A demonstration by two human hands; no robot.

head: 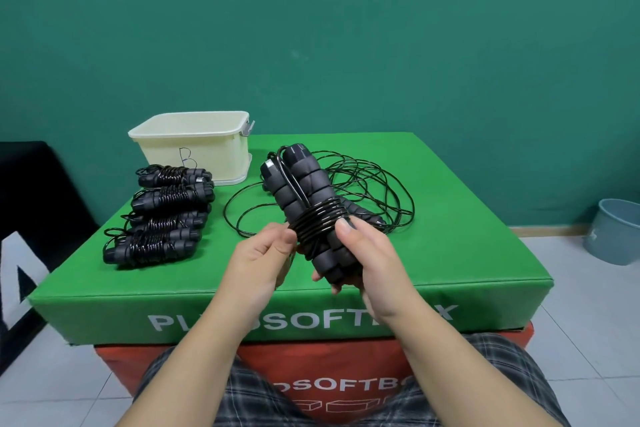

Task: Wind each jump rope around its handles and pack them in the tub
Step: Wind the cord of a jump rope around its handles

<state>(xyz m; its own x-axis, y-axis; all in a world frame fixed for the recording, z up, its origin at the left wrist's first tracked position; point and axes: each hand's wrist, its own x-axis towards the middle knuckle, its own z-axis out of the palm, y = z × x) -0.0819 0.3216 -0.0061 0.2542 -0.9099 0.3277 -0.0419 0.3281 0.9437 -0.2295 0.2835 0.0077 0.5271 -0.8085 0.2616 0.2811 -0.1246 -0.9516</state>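
- Checked shorts [194,388] on the person's knees fill the bottom edge, with both forearms reaching up over them toward the work.
- Green padded box [450,253], serving as the bench, sits on a red box [381,388] and carries everything else.
- Cream tub [194,149] stands at the bench's far left corner; nothing shows inside it from this angle.
- Four wound ropes [162,215] lie in a row just in front of the tub, none packed yet.
- Loose cord [374,184] from another rope sprawls in open loops at the middle of the bench, behind the hands.
- Held jump rope [308,204] is raised above the bench, its two foam handles side by side and tilted up to the left, with a band of coils round the middle.
- I judge it light: the foam is soft and grippy, the thin glossy cord springy and slick, likely to unwind if let slack. Best held by the lower handle ends, with a thumb on the coils.
- Right hand [367,260] wraps the lower handles, thumb pressing the coils.
- Left hand [263,253] pinches the cord beside the coils, fingers curled.
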